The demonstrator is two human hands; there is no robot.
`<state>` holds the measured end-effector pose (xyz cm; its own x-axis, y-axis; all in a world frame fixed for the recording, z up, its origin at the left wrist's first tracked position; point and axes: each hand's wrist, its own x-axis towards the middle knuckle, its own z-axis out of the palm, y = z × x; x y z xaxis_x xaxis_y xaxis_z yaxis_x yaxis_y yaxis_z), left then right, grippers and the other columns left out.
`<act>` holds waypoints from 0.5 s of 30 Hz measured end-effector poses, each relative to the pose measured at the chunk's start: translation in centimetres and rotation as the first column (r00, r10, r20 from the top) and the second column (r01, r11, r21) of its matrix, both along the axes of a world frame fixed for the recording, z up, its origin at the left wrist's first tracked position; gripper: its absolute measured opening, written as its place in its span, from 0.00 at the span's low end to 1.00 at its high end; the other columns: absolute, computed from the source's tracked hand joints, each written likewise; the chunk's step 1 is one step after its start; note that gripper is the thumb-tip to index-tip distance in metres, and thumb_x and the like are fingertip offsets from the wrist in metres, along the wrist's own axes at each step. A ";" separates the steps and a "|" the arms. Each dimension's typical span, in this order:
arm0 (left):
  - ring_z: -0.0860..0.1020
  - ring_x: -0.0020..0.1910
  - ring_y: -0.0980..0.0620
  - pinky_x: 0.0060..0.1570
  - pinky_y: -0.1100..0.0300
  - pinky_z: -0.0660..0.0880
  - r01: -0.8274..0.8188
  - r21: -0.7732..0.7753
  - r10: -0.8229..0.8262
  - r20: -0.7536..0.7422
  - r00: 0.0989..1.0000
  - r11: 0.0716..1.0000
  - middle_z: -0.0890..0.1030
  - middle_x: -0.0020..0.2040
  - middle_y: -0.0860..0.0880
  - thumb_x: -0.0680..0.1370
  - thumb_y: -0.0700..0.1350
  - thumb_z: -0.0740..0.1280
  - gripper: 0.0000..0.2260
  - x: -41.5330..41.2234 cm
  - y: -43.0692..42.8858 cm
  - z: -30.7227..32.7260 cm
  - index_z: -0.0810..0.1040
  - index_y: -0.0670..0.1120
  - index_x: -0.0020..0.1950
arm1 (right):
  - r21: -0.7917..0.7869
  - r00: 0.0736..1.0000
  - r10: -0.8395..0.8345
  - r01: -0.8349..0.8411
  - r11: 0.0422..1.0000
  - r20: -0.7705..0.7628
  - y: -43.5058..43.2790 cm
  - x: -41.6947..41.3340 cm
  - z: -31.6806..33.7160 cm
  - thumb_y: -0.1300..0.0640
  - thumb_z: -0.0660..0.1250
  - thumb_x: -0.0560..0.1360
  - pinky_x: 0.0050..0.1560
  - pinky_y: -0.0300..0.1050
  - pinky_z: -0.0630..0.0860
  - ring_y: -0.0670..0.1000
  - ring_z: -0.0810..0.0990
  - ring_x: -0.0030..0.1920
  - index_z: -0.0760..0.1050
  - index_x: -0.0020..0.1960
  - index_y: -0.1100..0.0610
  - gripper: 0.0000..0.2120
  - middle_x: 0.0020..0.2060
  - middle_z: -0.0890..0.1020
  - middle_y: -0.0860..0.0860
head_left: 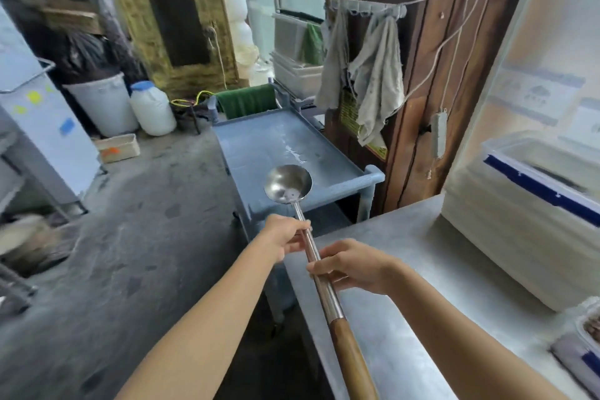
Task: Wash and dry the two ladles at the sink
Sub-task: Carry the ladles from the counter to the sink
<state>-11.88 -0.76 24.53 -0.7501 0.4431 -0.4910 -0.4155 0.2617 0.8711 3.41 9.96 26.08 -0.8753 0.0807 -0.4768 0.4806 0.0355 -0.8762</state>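
Far left, on the floor: white bucket [104, 104], white jug with a blue cap [152, 110] just beside it, small cardboard box [118, 148] in front of both.

Centre: blue cart [259, 140], top tray wet in patches. A green cloth [246, 101] is draped over the tray's far edge.

The one ladle [327, 297] in view is in your hands, held in the air and resting on nothing. Its bowl [288, 183] faces up and hangs over the near edge of the cart's tray, toward the near right corner. The metal shaft runs back toward you and its wooden grip leaves the picture at the bottom edge.

Your left hand [285, 237] is wrapped round the shaft just behind the bowl. Your right hand [350, 266] has its fingers curled round the shaft further down, above the wooden part. The two hands are close together but apart.

Right of the cart: grey rags [376, 75] hang from a rack on a wooden door.

Far right: steel counter [422, 253], its left edge under the ladle's shaft. A white tub with a blue band [519, 221] sits toward the counter's far right side.
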 end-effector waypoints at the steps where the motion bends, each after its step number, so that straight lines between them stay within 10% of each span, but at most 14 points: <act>1: 0.83 0.39 0.48 0.35 0.54 0.82 -0.022 0.002 0.022 -0.004 1.000 1.000 0.85 0.44 0.41 0.76 0.36 0.72 0.04 -0.6 -1.4 0.6 0.82 0.37 0.49 | -0.008 0.999 0.031 -0.031 0.999 -0.011 -1.1 -0.9 0.6 0.56 0.76 0.75 0.51 0.43 0.84 0.51 0.86 0.45 0.85 0.52 0.62 0.10 0.44 0.87 0.57; 15: 0.80 0.30 0.52 0.28 0.59 0.79 -0.478 0.083 0.483 -0.058 0.874 0.875 0.82 0.37 0.44 0.76 0.34 0.71 0.04 -7.4 -34.1 6.9 0.79 0.40 0.42 | 0.046 0.873 0.482 -0.480 0.876 -0.075 -28.2 -14.9 6.6 0.57 0.75 0.77 0.44 0.40 0.80 0.48 0.83 0.41 0.83 0.55 0.65 0.13 0.42 0.84 0.53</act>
